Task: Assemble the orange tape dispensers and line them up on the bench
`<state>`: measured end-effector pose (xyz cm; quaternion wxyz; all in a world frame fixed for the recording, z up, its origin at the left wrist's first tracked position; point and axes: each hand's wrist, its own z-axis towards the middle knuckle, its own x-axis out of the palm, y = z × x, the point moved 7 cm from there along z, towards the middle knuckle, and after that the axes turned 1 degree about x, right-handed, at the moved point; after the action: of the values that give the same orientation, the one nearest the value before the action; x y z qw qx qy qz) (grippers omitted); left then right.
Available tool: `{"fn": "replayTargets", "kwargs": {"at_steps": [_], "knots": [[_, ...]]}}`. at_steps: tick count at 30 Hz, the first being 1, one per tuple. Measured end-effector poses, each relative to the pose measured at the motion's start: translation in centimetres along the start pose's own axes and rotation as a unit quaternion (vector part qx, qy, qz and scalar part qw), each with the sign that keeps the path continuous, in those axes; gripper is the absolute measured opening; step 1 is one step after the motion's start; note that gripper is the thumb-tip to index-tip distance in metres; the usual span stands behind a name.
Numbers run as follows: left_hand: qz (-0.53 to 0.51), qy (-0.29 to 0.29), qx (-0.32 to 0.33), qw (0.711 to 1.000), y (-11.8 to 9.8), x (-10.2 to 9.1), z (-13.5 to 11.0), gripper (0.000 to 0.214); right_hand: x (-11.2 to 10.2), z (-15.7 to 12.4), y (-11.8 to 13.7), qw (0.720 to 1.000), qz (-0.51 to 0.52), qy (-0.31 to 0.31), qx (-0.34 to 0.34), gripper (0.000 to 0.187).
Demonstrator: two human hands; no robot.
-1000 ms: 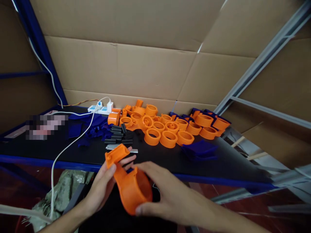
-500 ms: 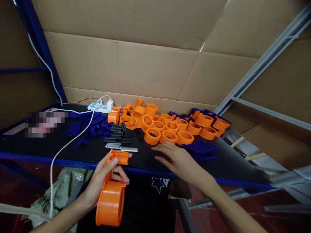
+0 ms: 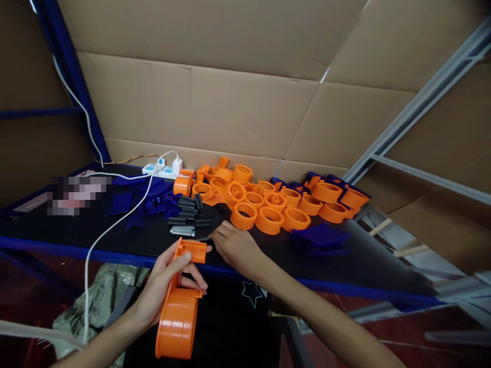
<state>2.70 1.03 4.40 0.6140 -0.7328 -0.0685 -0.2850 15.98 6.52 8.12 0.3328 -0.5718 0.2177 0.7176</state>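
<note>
My left hand (image 3: 159,286) is closed around the handle of an orange plastic tape dispenser (image 3: 177,327), held in front of the table edge with its round hub hanging down. The thumb presses on the short orange arm at its top. Just right of that, my right hand (image 3: 233,245) reaches to the table with fingers pinched together at one end of a thin strip (image 3: 203,239), which looks dark from this angle. Close beyond lie silver metal strips (image 3: 182,231) and several short black pieces (image 3: 187,214).
Many orange dispenser parts (image 3: 243,215) are piled along the back of the black table (image 3: 153,243). Blue flat pieces lie left (image 3: 153,197) and right (image 3: 320,237). A white cable (image 3: 115,225) runs from a power strip (image 3: 153,168) across the left side.
My right hand has moved left from beside the orange parts, and its spread fingers have closed on the thin strip. The left hand keeps its hold on the tape dispenser.
</note>
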Motion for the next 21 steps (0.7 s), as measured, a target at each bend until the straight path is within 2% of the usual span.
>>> {"fn": "replayTargets", "kwargs": {"at_steps": [4,9,12,17,21], "knots": [[0.005,-0.007,-0.008,1.0,0.2,-0.1,0.2,0.04,-0.3,-0.1,-0.1,1.0,0.013,-0.019,0.01,0.019],[0.016,-0.013,-0.01,1.0,0.9,-0.6,0.8,0.045,-0.7,0.0,-1.4,0.991,0.116,-0.043,0.056,0.007],[0.015,-0.023,0.008,1.0,0.7,-0.6,0.9,0.041,-1.0,0.0,-2.3,0.975,0.206,-0.05,0.074,0.004],[0.008,-0.03,0.02,0.999,0.4,-0.5,1.0,0.038,-1.7,-0.1,-3.8,0.931,0.343,-0.051,0.118,0.009],[0.001,-0.038,0.022,0.999,0.5,-0.7,1.2,0.038,-1.1,-0.3,-4.5,0.929,0.334,-0.034,0.153,0.007]]}}
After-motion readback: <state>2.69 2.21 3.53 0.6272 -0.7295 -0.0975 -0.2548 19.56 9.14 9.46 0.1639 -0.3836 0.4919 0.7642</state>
